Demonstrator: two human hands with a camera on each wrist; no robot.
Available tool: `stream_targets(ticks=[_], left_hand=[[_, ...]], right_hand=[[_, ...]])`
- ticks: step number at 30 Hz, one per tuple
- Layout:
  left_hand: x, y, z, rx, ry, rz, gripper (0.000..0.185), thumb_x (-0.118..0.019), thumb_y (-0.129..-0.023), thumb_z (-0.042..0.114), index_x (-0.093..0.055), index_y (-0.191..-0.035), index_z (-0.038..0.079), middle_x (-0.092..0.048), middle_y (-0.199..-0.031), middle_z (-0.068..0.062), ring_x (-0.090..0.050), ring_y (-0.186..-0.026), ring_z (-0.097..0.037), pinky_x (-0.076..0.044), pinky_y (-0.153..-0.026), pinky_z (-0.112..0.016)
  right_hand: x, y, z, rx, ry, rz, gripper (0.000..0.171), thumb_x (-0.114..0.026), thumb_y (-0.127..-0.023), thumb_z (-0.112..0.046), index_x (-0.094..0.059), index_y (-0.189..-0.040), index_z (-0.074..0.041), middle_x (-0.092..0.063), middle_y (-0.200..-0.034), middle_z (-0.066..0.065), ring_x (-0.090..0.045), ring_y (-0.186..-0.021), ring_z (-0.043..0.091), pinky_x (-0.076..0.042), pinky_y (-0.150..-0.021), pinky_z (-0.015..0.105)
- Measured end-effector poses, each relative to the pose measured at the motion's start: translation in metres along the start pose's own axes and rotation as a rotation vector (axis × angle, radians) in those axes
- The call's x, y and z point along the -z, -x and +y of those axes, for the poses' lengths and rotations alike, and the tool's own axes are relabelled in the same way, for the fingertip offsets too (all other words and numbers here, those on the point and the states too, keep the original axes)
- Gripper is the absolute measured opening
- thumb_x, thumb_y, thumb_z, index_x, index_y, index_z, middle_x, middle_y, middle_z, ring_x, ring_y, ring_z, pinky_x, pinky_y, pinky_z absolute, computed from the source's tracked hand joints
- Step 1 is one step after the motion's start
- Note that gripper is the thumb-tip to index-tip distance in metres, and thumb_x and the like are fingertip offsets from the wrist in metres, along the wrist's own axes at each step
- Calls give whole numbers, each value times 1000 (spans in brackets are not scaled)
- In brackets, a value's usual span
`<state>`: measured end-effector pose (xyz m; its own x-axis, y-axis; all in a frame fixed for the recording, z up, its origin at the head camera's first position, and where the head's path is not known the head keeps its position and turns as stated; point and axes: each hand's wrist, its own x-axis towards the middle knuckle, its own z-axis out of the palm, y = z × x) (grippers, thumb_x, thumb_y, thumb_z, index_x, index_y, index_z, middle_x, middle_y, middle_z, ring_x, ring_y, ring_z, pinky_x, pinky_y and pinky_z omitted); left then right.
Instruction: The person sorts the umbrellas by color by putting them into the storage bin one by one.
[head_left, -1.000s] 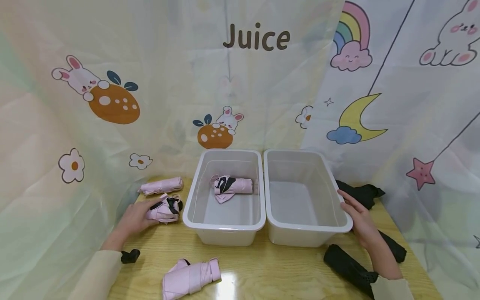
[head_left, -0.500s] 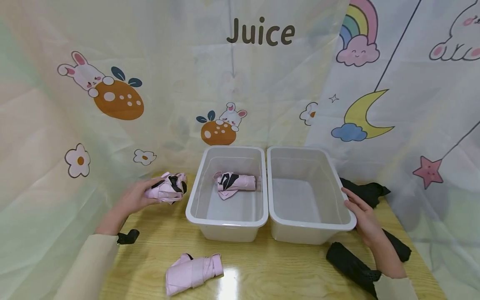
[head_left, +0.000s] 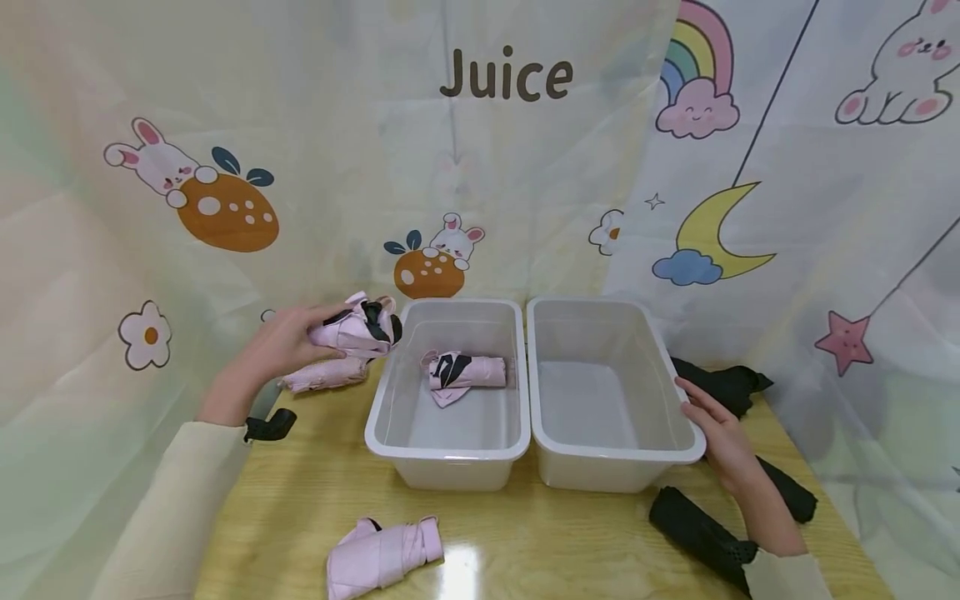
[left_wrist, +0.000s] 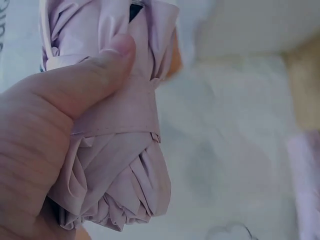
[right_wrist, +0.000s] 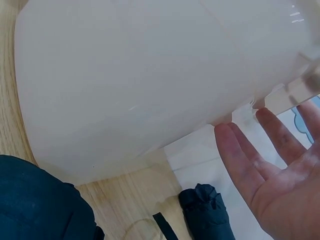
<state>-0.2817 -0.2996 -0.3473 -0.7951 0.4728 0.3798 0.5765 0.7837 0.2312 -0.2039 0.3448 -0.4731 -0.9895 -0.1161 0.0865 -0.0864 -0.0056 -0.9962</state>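
In the head view, my left hand [head_left: 281,346] grips a folded pink umbrella [head_left: 352,333] with black patches, raised off the table beside the left white bin [head_left: 450,455]. The left wrist view has the thumb lying across the same umbrella [left_wrist: 120,112], over its strap; the other fingers are mostly hidden. Another folded pink umbrella [head_left: 483,372] lies inside the left bin. My right hand [head_left: 722,442] touches the right rim of the right white bin [head_left: 618,456]. Seen from the right wrist, its fingers [right_wrist: 240,150] are fairly straight against the bin's edge.
One pink umbrella [head_left: 326,377] lies at the back left, another [head_left: 382,557] at the front. Right of the bins are black folded umbrellas: one at the back [head_left: 720,385], one by the wrist [head_left: 791,493], one in front [head_left: 693,529]. A printed curtain hangs behind.
My left hand has lifted the pink umbrella from the table and carried it up and rightward, close to the left bin's back left corner. The right hand stays at the right bin's rim.
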Motion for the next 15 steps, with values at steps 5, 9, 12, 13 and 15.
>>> stream_targets(ticks=[5, 9, 12, 13, 15], left_hand=[[-8, -43, 24, 28, 64, -70, 74, -87, -74, 27, -55, -140, 18, -61, -127, -10, -58, -101, -27, -47, -85, -48], [-23, -76, 41, 50, 94, -140, 77, -86, -74, 32, -52, -143, 24, -60, -128, -6, -55, -100, -24, -47, -85, -44], [-38, -98, 50, 19, 96, -182, 79, -86, -74, 34, -50, -144, 25, -61, -125, -5, -54, -97, -22, -46, -83, -40], [-44, -105, 52, 7, 92, -196, 80, -85, -74, 35, -49, -145, 25, -61, -125, -5, -54, -97, -22, -46, -82, -38], [-57, -116, 55, -16, 89, -218, 80, -85, -74, 36, -49, -145, 24, -61, -127, -4, -54, -100, -20, -46, -83, -36]], right_hand=[[3, 3, 2, 1, 6, -4, 52, -48, -104, -21, -32, -153, -16, -51, -128, -18, -56, -104, 4, -52, -77, 24], [4, 2, 3, -2, 15, -4, 52, -48, -104, -22, -32, -153, -16, -51, -128, -18, -56, -104, 4, -52, -78, 24], [3, 0, 3, -2, 13, -6, 52, -47, -104, -22, -32, -153, -16, -51, -129, -18, -57, -105, 4, -52, -78, 25], [3, 0, 3, -1, 13, -7, 52, -47, -104, -22, -32, -153, -16, -51, -129, -18, -57, -105, 4, -52, -78, 25], [3, -2, 3, 6, 9, -9, 52, -47, -104, -21, -32, -153, -15, -51, -129, -18, -57, -105, 4, -52, -78, 25]])
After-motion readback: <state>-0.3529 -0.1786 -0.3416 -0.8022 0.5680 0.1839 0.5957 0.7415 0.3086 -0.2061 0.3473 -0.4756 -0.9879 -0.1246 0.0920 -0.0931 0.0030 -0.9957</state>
